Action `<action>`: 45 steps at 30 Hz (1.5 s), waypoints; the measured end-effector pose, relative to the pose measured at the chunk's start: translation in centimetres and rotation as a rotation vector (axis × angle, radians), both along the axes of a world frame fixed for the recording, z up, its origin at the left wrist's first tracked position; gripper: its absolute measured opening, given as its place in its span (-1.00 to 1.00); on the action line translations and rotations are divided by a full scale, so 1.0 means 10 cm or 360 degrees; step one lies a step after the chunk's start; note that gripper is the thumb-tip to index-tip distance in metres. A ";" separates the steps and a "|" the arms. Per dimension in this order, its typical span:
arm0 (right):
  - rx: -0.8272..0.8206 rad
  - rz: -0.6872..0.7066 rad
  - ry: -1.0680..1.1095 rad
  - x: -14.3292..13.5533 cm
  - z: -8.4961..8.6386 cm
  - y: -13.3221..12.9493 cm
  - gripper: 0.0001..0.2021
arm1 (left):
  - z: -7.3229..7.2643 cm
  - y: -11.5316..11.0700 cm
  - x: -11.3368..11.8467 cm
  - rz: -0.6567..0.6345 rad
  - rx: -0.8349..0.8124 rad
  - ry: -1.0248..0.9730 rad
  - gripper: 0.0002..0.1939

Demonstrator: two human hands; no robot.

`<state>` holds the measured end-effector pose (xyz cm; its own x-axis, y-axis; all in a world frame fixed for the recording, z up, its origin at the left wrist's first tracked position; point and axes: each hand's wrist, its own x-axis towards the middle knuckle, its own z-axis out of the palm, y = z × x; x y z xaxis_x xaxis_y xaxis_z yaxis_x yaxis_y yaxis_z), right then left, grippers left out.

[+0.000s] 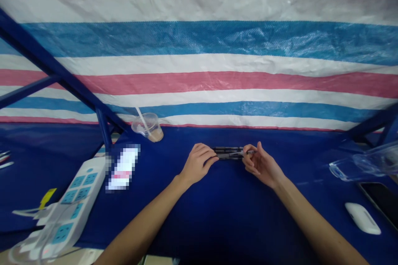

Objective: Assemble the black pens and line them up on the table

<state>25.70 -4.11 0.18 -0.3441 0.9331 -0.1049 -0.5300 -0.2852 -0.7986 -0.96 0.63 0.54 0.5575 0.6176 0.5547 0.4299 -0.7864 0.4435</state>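
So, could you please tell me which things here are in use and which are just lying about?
In use: bundle of dark pens, held by left hand and right hand.

Lying about: plastic cup, power strip, white case, phone.

Only 1 view is given, from the camera on the person's head. It looks forward and down over the blue table (217,207), quite near, both forearms entering from the bottom edge, and faces the striped tarp (199,49) behind.
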 end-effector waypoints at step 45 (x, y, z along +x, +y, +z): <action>0.1449 0.0099 -0.2088 0.00 -0.07 0.02 -0.46 | 0.01 -0.08 0.10 -0.0178 -0.0268 0.0609 -0.40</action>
